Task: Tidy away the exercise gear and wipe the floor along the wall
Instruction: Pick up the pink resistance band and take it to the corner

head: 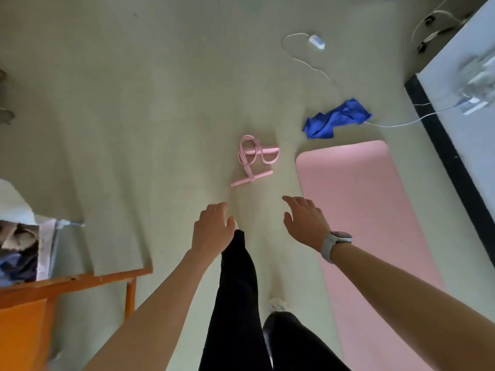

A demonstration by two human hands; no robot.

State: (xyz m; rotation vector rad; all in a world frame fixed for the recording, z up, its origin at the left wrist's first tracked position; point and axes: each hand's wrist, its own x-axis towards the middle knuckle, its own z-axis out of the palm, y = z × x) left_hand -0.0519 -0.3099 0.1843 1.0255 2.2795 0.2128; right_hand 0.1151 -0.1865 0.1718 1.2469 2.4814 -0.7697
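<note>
- Both bare forearms reach forward over black-trousered legs (238,303); the left hand (213,226) and right hand (305,220) hang released, fingers relaxed, grasping nothing.
- Just beyond the fingertips, a pink resistance band (254,159) lies on the pale smooth floor (160,103), its tubes looped, with two straight bar handles.
- Right of it, a flat matte pink mat (361,210) with rounded corners is cut off at the near edge.
- Farther off lies a crumpled blue cloth (334,120).
- White cables (316,65) and a blurred device at far right are hard to make out.
</note>
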